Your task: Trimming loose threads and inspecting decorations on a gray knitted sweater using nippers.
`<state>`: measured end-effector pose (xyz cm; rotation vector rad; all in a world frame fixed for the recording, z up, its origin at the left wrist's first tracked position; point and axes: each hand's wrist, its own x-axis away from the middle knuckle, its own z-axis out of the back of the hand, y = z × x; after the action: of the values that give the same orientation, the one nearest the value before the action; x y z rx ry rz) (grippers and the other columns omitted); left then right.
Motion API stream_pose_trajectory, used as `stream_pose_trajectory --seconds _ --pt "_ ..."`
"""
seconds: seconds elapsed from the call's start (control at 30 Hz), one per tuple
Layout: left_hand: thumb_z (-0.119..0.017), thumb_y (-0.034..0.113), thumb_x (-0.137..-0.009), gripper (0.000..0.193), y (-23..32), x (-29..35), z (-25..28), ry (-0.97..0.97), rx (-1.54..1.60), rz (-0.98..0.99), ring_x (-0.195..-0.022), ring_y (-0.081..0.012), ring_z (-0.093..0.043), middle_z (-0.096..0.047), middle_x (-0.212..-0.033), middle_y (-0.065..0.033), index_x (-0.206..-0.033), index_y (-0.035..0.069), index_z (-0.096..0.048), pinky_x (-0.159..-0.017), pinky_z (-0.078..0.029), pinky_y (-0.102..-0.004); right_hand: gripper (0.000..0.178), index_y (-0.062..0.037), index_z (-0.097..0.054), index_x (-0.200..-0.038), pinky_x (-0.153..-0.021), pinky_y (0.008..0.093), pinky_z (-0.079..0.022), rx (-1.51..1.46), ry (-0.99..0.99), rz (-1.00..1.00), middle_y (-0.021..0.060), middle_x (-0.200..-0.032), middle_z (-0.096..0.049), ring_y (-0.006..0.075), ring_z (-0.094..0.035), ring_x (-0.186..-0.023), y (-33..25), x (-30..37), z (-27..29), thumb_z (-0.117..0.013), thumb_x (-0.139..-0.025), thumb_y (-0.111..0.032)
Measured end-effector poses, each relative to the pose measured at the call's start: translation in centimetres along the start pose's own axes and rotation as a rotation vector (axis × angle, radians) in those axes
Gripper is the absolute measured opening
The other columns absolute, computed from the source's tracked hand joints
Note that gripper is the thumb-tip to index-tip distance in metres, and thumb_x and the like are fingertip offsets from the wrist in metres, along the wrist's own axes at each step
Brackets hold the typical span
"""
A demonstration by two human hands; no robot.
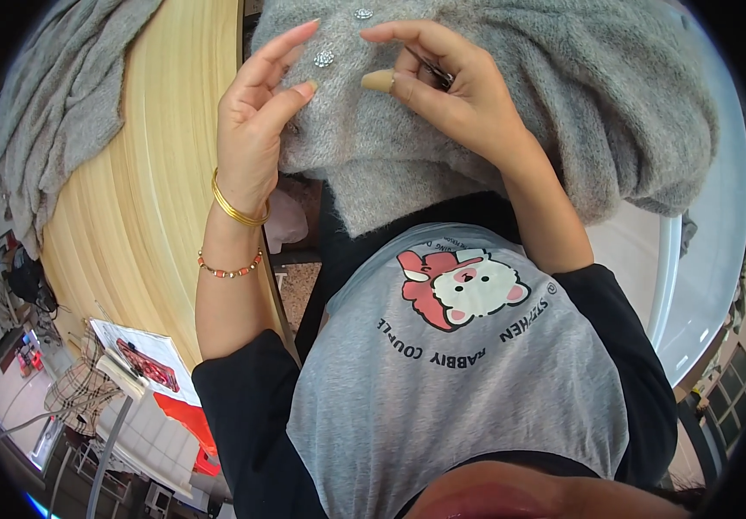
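Right hand (464, 95) pinches a thin dark tool (432, 66), a tan thimble on its thumb, over the grey fuzzy cardigan (511, 130) at the desk's (165, 199) near edge. Left hand (256, 130), fingers loosely spread, rests beside a sparkly button (324, 59).

Pale wooden surface with grey knitwear on it

The light wood-grain surface (165, 190) runs up the left of the view, its right edge curving down beside the person's left forearm. A grey knitted cloth (53, 95) is draped over its far left edge, hanging in folds off that side. At the far right corner a fluffy grey garment (563, 95) with small sparkly buttons (324, 58) spills off the surface's right edge.
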<state>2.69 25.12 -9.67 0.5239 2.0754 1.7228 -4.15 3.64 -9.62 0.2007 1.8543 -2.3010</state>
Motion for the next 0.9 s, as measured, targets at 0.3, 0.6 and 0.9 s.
stream_pose_trajectory --seconds 0.3,0.6,0.9 --pt "-0.074 0.003 -0.084 0.039 -1.3 -0.5 -0.7 0.098 -0.189 0.001 -0.103 -0.0099 -0.059 -0.065 -0.116 -0.0038 -0.122 0.000 -0.064 -0.089 -0.049 -0.0239 0.044 -0.0094 -0.062 -0.127 -0.060 0.0242 -0.045 0.281 0.040 -0.008 -0.0015 -0.069 -0.048 0.0076 -0.049 -0.064 1.4 0.1 -1.2 -0.064 -0.084 0.001" --pt "-0.078 0.025 -0.081 0.020 -2.2 -1.0 0.1 0.209 -1.039 -0.294 -0.082 -0.0218 -0.066 -0.067 -0.094 -0.0041 -0.097 0.014 -0.074 -0.069 -0.053 -0.0314 0.041 -0.0118 -0.065 -0.122 -0.058 0.0276 -0.046 0.399 0.044 -0.036 0.0021 -0.068 -0.051 0.0104 -0.050 -0.061 2.3 0.5 -1.2 -0.069 -0.082 -0.004" --pt "-0.075 0.032 -0.081 0.016 -2.7 -1.1 0.0 0.232 -1.473 -0.431 -0.074 -0.0218 -0.066 -0.065 -0.093 0.0011 -0.087 0.017 -0.074 -0.059 -0.050 -0.0349 0.036 -0.0100 -0.066 -0.118 -0.057 0.0260 -0.045 0.371 0.057 -0.035 0.0023 -0.069 -0.053 0.0086 -0.050 -0.062 2.7 0.6 -1.5 -0.068 -0.083 -0.004"
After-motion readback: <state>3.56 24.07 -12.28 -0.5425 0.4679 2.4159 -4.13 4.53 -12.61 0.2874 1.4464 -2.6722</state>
